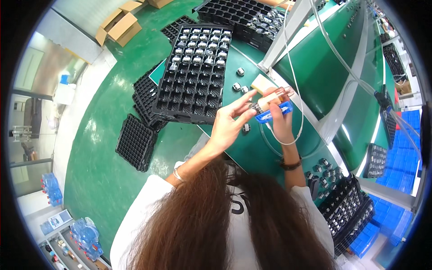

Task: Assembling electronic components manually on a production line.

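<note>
Left hand (227, 123) has its thumb and fingertips pinched together on a small metal part (256, 108), held up over the green tabletop (234, 141). Right hand (282, 126) is clamped on a pale tool (269, 101) with coppery prongs, its near end meeting the part. Just below the tool is a blue piece (285, 108), the right thumb crossing it; whether the thumb presses on it, I cannot tell. Beyond the hands lies a yellow block (261, 84), and a white cable (302, 108) loops round on the right. Loose parts (240, 71) are scattered near the left fingers. To the left stands a black tray (180, 96), its far rows filled with parts, its near cells bare. More trays (135, 141) are stacked to its left, low beside the tabletop.
</note>
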{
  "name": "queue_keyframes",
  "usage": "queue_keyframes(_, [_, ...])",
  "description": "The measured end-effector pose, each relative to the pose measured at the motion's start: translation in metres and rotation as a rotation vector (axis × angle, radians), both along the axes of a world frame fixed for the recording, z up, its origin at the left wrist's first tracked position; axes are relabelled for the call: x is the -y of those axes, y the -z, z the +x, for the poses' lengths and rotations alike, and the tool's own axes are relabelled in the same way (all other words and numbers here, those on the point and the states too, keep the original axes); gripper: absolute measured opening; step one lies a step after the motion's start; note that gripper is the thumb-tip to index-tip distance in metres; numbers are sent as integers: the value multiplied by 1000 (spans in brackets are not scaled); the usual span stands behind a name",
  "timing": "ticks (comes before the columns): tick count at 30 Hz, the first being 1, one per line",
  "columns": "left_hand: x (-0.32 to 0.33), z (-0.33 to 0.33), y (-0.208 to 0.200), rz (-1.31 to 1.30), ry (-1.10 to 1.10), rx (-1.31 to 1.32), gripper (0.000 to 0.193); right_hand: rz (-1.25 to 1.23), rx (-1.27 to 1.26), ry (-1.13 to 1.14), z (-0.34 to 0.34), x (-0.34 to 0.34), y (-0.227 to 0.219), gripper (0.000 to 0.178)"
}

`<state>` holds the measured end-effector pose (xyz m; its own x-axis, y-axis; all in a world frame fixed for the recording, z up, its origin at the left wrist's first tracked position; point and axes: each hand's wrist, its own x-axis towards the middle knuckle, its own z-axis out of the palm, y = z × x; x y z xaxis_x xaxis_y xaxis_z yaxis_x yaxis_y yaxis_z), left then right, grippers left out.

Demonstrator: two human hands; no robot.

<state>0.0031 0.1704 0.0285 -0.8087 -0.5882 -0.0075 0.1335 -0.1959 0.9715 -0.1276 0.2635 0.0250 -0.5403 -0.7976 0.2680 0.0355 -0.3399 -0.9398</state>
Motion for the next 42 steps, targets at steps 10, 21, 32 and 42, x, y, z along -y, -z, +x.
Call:
queue_keyframes(10, [146, 37, 12, -1239, -419, 548, 28, 485, -647, 475, -61, -1, 56, 27])
queue_keyframes(21, [234, 46, 26, -1220, -37, 656, 32, 495, -728, 573, -61, 6, 65, 40])
queue_keyframes(32, [234, 46, 19, -1384, 20, 626, 41, 553, -732, 540, -64, 4, 65, 47])
queue_keyframes(42, [240, 51, 14, -1390, 27, 598, 35, 548, -776, 556, -64, 4, 71, 37])
